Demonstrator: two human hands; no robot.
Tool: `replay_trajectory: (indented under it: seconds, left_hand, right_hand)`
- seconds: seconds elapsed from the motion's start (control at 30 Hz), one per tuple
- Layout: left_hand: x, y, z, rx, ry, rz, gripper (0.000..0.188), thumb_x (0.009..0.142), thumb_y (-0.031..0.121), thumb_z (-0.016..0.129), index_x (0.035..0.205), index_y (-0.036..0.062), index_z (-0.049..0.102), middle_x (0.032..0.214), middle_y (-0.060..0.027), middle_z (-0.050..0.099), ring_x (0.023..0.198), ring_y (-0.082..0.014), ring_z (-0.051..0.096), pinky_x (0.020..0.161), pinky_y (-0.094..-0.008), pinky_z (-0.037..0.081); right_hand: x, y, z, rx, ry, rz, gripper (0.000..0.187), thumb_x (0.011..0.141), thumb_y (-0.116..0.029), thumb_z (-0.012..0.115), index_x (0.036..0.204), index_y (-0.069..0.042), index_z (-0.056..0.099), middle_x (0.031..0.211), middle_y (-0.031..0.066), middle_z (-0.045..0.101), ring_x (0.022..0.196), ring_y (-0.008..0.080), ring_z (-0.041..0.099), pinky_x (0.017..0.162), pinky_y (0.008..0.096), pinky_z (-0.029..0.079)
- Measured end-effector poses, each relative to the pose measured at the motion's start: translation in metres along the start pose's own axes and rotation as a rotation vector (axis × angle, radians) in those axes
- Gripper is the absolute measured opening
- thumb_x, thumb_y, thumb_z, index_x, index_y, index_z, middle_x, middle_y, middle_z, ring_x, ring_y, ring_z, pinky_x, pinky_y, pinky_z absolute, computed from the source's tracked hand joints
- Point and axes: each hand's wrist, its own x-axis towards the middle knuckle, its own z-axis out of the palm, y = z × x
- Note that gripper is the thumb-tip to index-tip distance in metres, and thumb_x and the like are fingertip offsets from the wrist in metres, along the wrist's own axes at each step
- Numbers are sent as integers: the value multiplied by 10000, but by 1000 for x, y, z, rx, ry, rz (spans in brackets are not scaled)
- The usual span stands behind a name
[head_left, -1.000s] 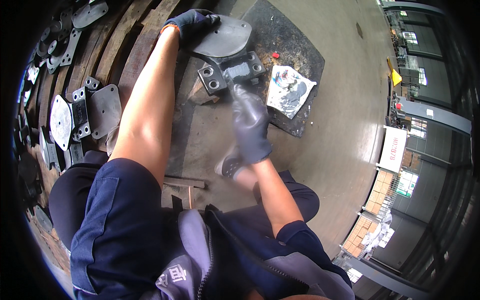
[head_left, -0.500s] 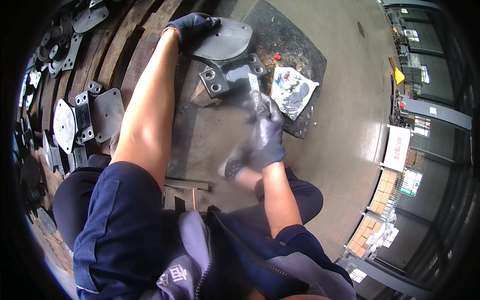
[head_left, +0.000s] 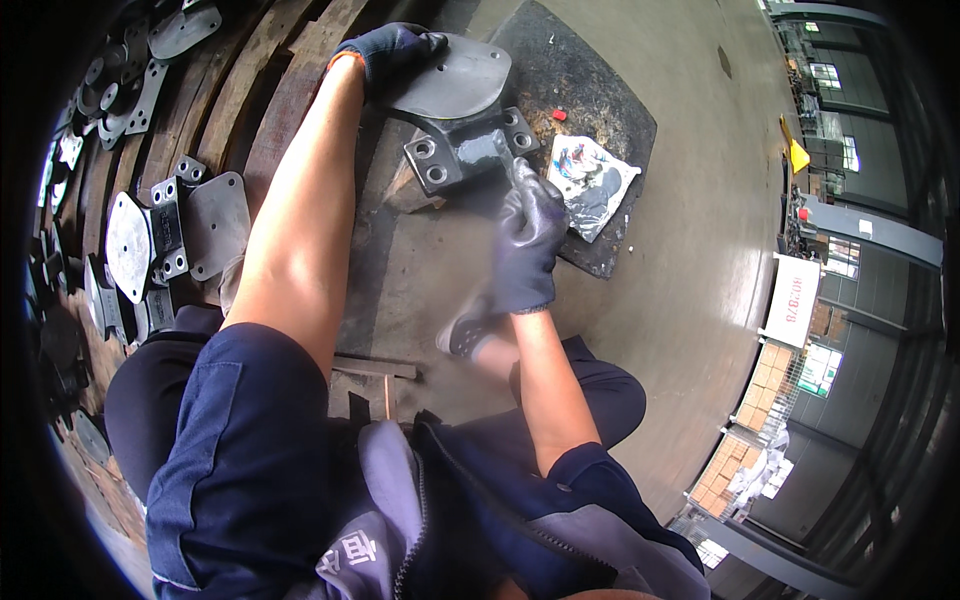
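The dark-blue-gloved left hand [head_left: 395, 50] clasps the rounded plate [head_left: 452, 82] of a grey metal bracket [head_left: 460, 130], apparently steadying it, near a flat black board [head_left: 610, 110]; the grey-gloved right hand [head_left: 532, 212] pinches a thin, flat grey blade [head_left: 503, 148] at its smeared face [head_left: 480, 152]. A white, grey-smeared sheet [head_left: 562, 190] lies on the board, presumably for easy reach.

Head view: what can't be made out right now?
- Handle of the thin tool: hidden inside the right gloved hand.
- Left edge of the rounded plate: covered by the left gloved hand, so grip or mere contact is unclear.
- Underside of the block with holes: faces away from the camera.
- Shoe: outline blurred.
- Dark metal parts at far left: lost in the lens's dark rim.
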Motion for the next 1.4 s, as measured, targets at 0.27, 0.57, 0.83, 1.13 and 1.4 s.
replay_trajectory:
  seconds: [0.27,0.57,0.83,1.13,1.4]
  left_hand:
    - [4,-6,2,9,14,44,385,906,358,512,1102,41,608,905,-83,660,796,-157,598,768,-306,481]
    - [5,-9,1,-114,-27,14,383,909,361,509,1091,39,608,911,-84,658,799,-154,597,764,-306,481]
    - [5,-5,2,70,1,31,380,908,362,510,1075,36,611,894,-76,655,788,-145,588,752,-303,479]
    - [4,-6,1,-32,-8,34,387,903,350,517,1127,45,598,930,-88,659,820,-155,598,781,-308,482]
    - [-2,1,0,-7,-6,37,389,903,352,512,1125,45,598,927,-90,659,819,-161,600,787,-311,479]
  right_hand:
    - [-2,-4,-7,64,19,71,307,722,80,493,1004,42,609,960,160,602,884,251,583,784,293,466]
    - [4,-7,-5,116,8,54,302,768,90,495,1049,53,601,1005,147,624,931,221,604,818,281,469]
    - [0,-7,3,148,8,32,277,761,111,510,1012,52,612,958,153,640,894,236,619,789,284,483]
    - [-2,-24,3,215,-34,-10,305,748,118,474,1019,66,604,927,176,628,838,235,621,752,284,484]
    - [-10,-25,5,196,-67,-150,253,781,71,519,1018,43,604,902,155,631,819,223,617,703,295,489]
